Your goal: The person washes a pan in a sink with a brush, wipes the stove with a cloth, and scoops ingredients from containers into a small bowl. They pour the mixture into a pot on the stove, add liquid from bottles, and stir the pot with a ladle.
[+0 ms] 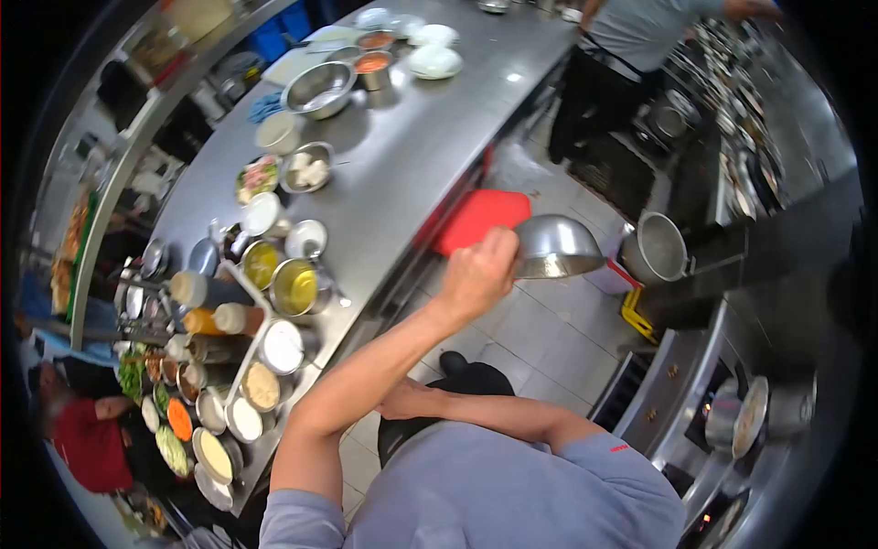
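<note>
My left hand (480, 273) is closed on the edge of a shiny steel bowl (560, 242), held out over the floor beside a red lid-like panel (485, 220). The bowl is tilted. My right hand (409, 400) is close to my waist, in front of dark cloth. My left forearm hides part of it, and its fingers cannot be made out.
A long steel counter (402, 174) at left carries bowls, squeeze bottles (240, 318) and several food containers. At right are a stove with pans (752, 416) and a large pot (657, 247). One co-worker (631, 41) stands at the top, another (91, 439) at far left.
</note>
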`<action>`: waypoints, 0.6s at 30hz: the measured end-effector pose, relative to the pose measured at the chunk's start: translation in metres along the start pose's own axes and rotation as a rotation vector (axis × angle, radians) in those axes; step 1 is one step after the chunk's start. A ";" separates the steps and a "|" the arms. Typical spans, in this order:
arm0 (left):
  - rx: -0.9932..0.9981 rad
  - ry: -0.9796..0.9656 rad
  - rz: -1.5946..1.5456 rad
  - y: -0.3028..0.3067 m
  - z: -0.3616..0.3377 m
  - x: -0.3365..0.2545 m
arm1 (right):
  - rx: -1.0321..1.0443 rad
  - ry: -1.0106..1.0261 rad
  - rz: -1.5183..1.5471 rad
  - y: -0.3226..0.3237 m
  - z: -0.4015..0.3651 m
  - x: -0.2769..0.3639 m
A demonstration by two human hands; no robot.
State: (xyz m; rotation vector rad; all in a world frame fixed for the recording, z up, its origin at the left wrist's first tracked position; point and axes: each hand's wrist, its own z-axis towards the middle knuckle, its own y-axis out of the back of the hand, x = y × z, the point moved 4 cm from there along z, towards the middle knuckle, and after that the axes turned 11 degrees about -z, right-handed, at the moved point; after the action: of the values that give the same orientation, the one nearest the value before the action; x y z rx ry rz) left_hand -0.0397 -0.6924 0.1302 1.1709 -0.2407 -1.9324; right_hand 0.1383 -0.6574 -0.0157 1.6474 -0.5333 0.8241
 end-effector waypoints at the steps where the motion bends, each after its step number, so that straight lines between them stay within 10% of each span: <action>1: 0.009 -0.081 -0.040 -0.025 0.002 -0.013 | 0.096 0.025 -0.125 -0.003 -0.005 -0.003; 3: 0.060 -0.173 -0.080 -0.058 0.009 -0.037 | 0.182 0.037 -0.244 -0.023 -0.006 -0.019; 5: 0.108 -0.250 -0.107 -0.085 0.011 -0.058 | -0.407 0.212 0.222 -0.040 -0.010 -0.038; 8: 0.005 -0.489 -0.195 -0.104 0.013 -0.085 | -0.494 0.299 0.313 0.049 -0.052 0.005; 10: -0.045 -0.575 -0.102 -0.119 0.013 -0.088 | -0.356 0.053 -0.146 0.007 -0.042 -0.022; 13: 0.196 -0.602 0.231 -0.147 -0.024 -0.032 | 0.090 -0.174 0.272 0.025 -0.040 -0.004; 16: 0.260 -0.135 0.277 -0.094 -0.066 0.012 | -0.152 0.130 0.327 0.013 -0.049 0.000; 18: 0.117 0.129 0.132 -0.035 -0.104 0.040 | -0.236 0.132 -0.158 -0.024 -0.046 -0.032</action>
State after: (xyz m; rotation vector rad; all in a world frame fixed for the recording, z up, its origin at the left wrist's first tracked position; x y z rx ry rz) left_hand 0.0160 -0.6748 0.0291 1.3185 -0.3569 -1.7404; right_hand 0.1243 -0.6097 -0.0510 1.3893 -0.3860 0.7191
